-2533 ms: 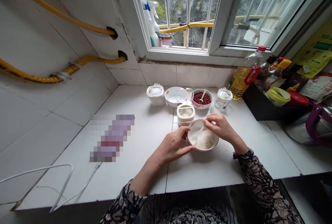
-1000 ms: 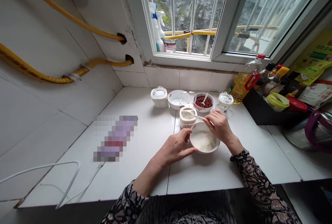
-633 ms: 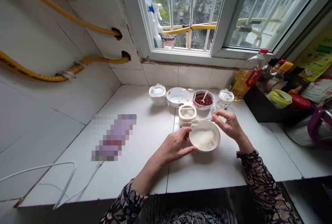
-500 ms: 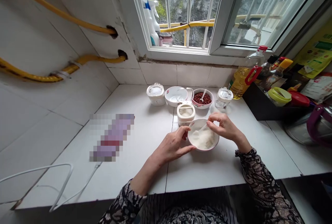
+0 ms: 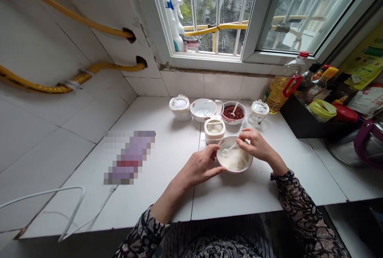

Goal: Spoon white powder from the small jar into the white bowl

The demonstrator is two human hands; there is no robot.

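Observation:
My left hand [image 5: 206,164] grips the left rim of a white bowl [image 5: 235,171], thumb and fingers on its edge. Pale powder or fine grain [image 5: 239,158] lies in the bowl; its exact kind I cannot make out. Pinched in my right hand [image 5: 254,144] is a small white spoon [image 5: 229,148], its head in the bowl near the left inner wall. Just behind the bowl stands a square white jar [image 5: 214,130] with pale contents. Farther back are a bowl of dark red beans [image 5: 234,120] with a white spoon and another white bowl [image 5: 203,105].
A lidded white jar [image 5: 179,110] stands at back left, a clear glass jar [image 5: 258,113] at back right. An oil bottle [image 5: 279,90] and a black box of condiments [image 5: 299,120] are on the right. A blurred purple object [image 5: 130,158] with a white cable lies left.
My right hand has shifted slightly left with the spoon, whose head is now nearer the bowl's left inner wall. My left hand stays on the rim.

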